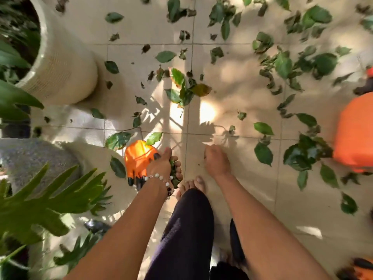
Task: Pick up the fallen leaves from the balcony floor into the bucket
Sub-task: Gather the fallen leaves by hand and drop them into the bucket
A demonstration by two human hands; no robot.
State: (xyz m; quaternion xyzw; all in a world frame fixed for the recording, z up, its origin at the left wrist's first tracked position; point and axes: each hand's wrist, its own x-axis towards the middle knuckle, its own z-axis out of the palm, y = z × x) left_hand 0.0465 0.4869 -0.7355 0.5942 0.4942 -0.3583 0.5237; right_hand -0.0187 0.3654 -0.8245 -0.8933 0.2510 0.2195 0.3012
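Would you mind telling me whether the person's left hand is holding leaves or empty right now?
Holding leaves. The left hand has its fingers curled round a bunch of green leaves, beside an orange glove.

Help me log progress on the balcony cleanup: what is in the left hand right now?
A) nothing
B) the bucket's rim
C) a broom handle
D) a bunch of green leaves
D: the left hand has its fingers curled round a bunch of green leaves.

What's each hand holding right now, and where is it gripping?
The left hand grips a bunch of leaves, clenched between fingers and palm. The right hand is curled near the floor; nothing shows in it.
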